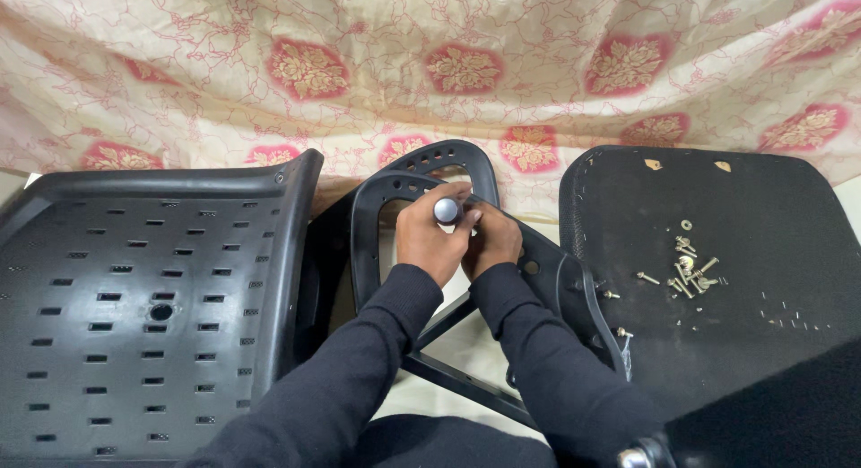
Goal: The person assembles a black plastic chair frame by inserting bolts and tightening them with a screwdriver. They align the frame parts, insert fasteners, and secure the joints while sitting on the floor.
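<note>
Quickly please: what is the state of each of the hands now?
Left hand: closed around a tool with a grey handle end.
Right hand: resting on the black armrest frame; grip cannot be told.

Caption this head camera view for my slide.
Left hand grips a silver-capped tool beside the right hand on a black chair armrest.

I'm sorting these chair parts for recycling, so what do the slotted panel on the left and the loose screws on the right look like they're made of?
The slotted panel looks like moulded black plastic: matte sheen, uniform punched slots, rounded rim. The screws and washers look like metal, probably plated steel, going by their pale yellowish shine. They lie on a seat base with a dull, fabric-like black cover.
</note>
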